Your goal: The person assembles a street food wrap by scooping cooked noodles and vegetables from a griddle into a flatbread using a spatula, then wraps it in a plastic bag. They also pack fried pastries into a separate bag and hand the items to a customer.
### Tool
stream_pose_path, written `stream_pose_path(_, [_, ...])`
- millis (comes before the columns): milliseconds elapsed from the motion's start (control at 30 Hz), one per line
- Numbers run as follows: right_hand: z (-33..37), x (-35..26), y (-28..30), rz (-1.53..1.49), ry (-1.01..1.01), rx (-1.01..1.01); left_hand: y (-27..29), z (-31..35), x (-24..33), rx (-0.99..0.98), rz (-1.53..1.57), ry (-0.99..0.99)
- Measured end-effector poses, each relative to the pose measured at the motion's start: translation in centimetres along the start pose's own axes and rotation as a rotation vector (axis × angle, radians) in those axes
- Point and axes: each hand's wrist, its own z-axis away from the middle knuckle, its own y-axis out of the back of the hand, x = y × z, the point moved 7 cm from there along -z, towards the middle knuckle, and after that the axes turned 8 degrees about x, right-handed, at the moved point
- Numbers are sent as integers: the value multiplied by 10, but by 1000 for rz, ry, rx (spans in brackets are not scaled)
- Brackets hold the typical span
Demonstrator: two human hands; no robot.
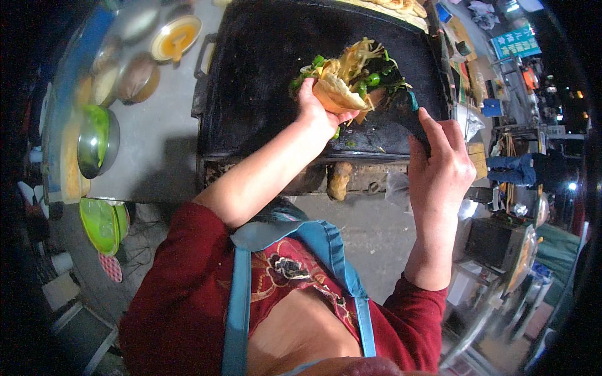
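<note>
My left hand (318, 114) is closed around a split flatbread (338, 95), tilted over the large black griddle (251, 94). Shredded pale strips, leafy greens and green pepper pieces make up the filling (370, 66), which spills from the bread's open side. On the right, my right hand (442, 150) grips a dark-handled tool, perhaps a spatula (415, 118), with a bit of teal near its top. Its far end points toward the filling; shadow and the black griddle hide most of its blade. A few green scraps (351, 143) lie on the griddle near its front edge.
Left of the griddle, a metal counter (157, 119) carries a bowl of orange sauce (182, 39), a metal bowl with something green (99, 141) and other bowls. Flatbreads (392, 6) lie along the griddle's far edge. A person in jeans (511, 169) stands at right.
</note>
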Motion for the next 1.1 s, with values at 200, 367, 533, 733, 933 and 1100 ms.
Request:
stream_pose_path(200, [-1,5,13,-67,-43,83,2,-3,4,-3,-5,-34])
stream_pose_path(367, [-5,10,17,-102,1,98,2,-1,4,-48,-63,-54])
stream_pose_path(533, [-6,39,19,-157,-59,202,2,4,3,-47,-95,-10])
stream_pose_path(733, [-1,107,-50,-630,-522,136,3,27,4,-57,-189,134])
stream_pose_path(933, [17,100,-97,-870,-660,-60,11,35,6,-44,-284,198])
stream_pose_path(1100, [12,72,-58,-748,-390,55,25,30,17,10,-261,168])
